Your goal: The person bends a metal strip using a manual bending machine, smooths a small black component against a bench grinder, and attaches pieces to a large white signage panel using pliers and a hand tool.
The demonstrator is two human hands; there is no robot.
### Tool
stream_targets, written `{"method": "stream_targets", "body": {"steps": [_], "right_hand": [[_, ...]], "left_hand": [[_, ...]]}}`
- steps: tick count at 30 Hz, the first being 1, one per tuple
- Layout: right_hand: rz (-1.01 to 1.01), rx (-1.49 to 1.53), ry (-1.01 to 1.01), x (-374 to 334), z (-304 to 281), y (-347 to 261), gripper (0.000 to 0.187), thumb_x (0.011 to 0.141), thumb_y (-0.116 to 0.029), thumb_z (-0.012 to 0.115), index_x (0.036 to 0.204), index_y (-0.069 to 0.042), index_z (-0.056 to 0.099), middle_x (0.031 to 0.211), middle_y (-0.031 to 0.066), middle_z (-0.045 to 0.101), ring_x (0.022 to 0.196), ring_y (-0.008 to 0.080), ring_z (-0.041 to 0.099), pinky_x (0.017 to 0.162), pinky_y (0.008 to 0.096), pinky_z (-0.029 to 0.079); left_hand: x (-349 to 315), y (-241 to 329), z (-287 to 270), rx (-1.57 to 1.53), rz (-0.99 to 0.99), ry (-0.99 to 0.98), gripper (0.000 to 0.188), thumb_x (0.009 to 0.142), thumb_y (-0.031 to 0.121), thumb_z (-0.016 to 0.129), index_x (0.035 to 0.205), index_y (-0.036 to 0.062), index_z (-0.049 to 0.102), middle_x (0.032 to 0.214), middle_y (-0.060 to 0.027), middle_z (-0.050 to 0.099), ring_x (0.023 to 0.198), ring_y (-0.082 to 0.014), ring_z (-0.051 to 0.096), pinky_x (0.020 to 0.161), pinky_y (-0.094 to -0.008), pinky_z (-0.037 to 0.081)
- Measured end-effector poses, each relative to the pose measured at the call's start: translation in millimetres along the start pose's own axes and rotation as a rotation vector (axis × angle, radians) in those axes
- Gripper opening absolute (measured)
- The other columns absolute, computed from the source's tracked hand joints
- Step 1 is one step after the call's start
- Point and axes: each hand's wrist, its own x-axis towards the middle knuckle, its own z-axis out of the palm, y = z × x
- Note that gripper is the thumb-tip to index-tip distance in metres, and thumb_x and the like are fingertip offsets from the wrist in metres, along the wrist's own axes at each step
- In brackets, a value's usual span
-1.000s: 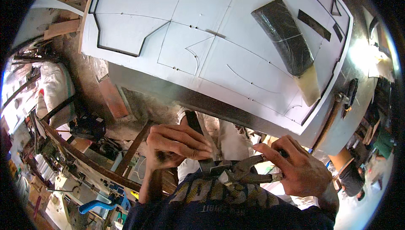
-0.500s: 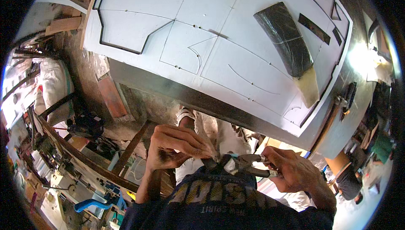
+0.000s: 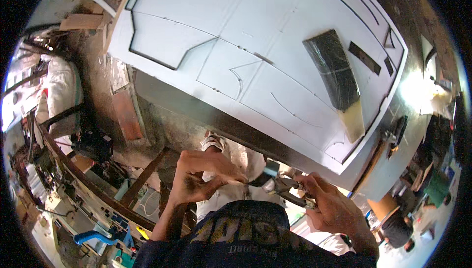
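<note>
At the lower centre of the frame, a dark strip [image 3: 259, 179] is pinched at its left end between thumb and fingers of the left hand [image 3: 209, 172]. Pliers [image 3: 283, 186] are gripped by the right hand [image 3: 330, 204], handles spread, head pointed leftward at the strip. The strip's long axis is slanted up and right; whether it is bitten by the jaws cannot be told.
</note>
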Motion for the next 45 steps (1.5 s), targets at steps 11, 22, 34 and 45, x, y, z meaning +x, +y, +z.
{"method": "stream_targets", "body": {"steps": [11,22,34,45], "right_hand": [[0.144,-0.666,0.891,46,-135,10,0.050,0.085,-0.002,0.050,0.134,-0.003,0.043,0.132,0.0203,0.047,0.124,0.0400,0.044,0.109,0.0468,0.033],[0.257,-0.605,0.781,93,-160,27,0.051,0.089,-0.005,0.049,0.139,-0.003,0.039,0.134,0.0240,0.048,0.129,0.0425,0.042,0.110,0.0497,0.033],[0.208,-0.666,0.802,93,-163,30,0.051,0.084,-0.001,0.052,0.135,-0.001,0.043,0.130,0.0242,0.051,0.124,0.0434,0.048,0.107,0.0484,0.038],[0.229,-0.724,0.851,84,-165,32,0.043,0.083,-0.009,0.059,0.124,0.000,0.049,0.117,0.0215,0.058,0.106,0.0366,0.058,0.093,0.0467,0.045]], "left_hand": [[40,-13,25,0.794,0.200,0.543,0.046,0.071,-0.013,0.067,0.115,0.0013,0.068,0.094,-0.0107,0.069,0.084,-0.0264,0.067,0.069,-0.0353,0.055],[36,-27,20,0.827,0.169,0.521,0.045,0.070,-0.009,0.066,0.114,-0.0018,0.066,0.096,-0.0099,0.069,0.085,-0.0237,0.066,0.064,-0.0345,0.056],[37,-28,17,0.815,0.178,0.512,0.046,0.069,-0.008,0.067,0.114,-0.0006,0.066,0.096,-0.0101,0.069,0.082,-0.0245,0.067,0.061,-0.0332,0.057],[37,-17,14,0.811,0.121,0.489,0.043,0.068,-0.010,0.067,0.110,-0.0006,0.068,0.093,-0.0113,0.069,0.083,-0.0242,0.068,0.063,-0.0327,0.057]]}}
